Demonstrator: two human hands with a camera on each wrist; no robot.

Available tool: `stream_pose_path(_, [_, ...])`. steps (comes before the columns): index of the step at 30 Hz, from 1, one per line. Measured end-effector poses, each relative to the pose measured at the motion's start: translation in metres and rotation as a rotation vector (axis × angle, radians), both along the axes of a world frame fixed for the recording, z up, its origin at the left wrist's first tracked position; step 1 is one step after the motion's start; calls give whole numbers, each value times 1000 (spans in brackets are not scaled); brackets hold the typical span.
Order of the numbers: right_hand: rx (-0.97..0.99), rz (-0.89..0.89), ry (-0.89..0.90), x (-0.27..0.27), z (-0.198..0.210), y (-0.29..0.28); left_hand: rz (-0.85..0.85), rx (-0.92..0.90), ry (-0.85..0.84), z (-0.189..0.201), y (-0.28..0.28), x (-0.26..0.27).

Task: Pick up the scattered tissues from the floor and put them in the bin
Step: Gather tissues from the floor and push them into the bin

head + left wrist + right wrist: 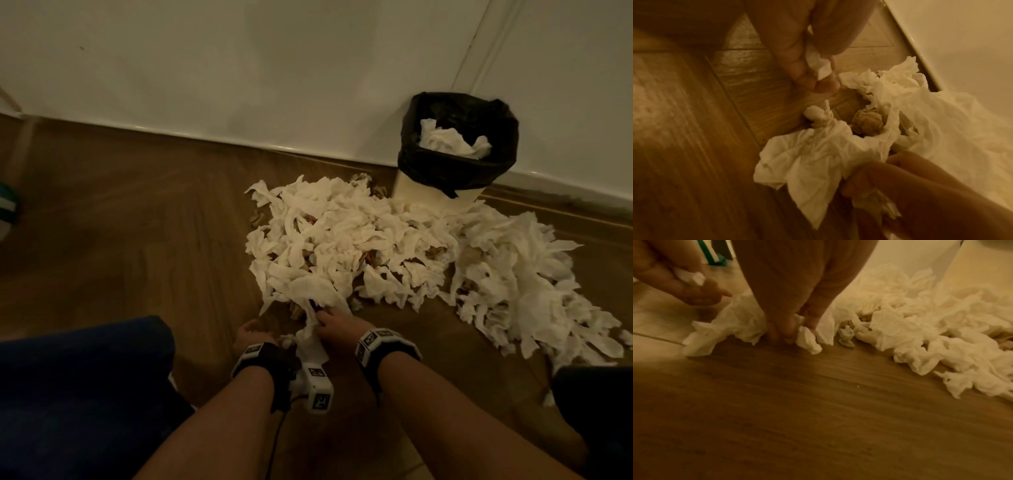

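Note:
A big heap of crumpled white tissues (370,246) covers the wooden floor in front of the bin (457,147), which is white with a black liner and holds some tissues. My right hand (329,320) grips a bunch of tissues (807,339) at the heap's near edge, low on the floor. My left hand (251,330) hovers just left of it and pinches a small scrap of tissue (818,65) between its fingers. A brown paper ball (867,123) sits among the white tissues.
A white wall and skirting board (205,132) run behind the heap and bin. Bare wooden floor (120,222) lies to the left. My knees in dark blue shorts (78,383) frame the bottom corners. A green-and-white object (7,209) sits at the far left.

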State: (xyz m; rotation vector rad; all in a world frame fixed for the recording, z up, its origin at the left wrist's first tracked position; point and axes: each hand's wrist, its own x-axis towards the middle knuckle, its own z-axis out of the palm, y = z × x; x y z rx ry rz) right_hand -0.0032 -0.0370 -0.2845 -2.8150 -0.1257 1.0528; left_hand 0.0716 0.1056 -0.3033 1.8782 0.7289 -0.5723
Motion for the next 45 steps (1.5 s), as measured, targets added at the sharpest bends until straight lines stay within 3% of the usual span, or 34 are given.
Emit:
stream_pose_path(2, [-37,143,-15,1,1,-3,-57,42,18,0,3,2])
stream_pose_path(4, [-41,170,-44,4,1,-1,-82,80,38,0,4,3])
stream_pose_path(9, [12,73,-126,2,3,-2,-128,120,65,3,1,2])
stream_pose_path(14, [-38,55,-227,3,23,-13,-133,50,35,7,-9,4])
stream_pose_path(16, [-14,-30,-272,3,39,-25,-193,12,6,12,-16,6])
stream_pose_path(20, [-24,-107,-441,0,68,-52,-410,-38,2,47,-40,6])
stream_pose_path(24, [0,-260,-558,-6,97,-73,-433,-188,22,84,-69,15])
stream_pose_path(27, [67,-427,-636,-11,128,-93,-287,-378,-195,106,-95,17])
stream_pose_path(29, [50,-462,-661,-14,151,-111,-429,-329,-318,122,-113,17])
stream_pose_path(31, [4,-478,-713,-15,172,-133,-656,-103,-459,141,-133,19])
stream_pose_path(33, [-51,-523,-771,-14,195,-156,-765,75,-614,164,-154,23])
stream_pose_path(36, [-82,-660,-748,-16,230,-189,-883,74,-767,199,-191,25])
stream_pose_path(39, [-111,-790,-939,-26,249,-223,-1020,69,-899,227,-228,23])
stream_pose_path(45, [-133,-875,-1039,-22,256,-284,-1037,-29,-979,249,-305,30])
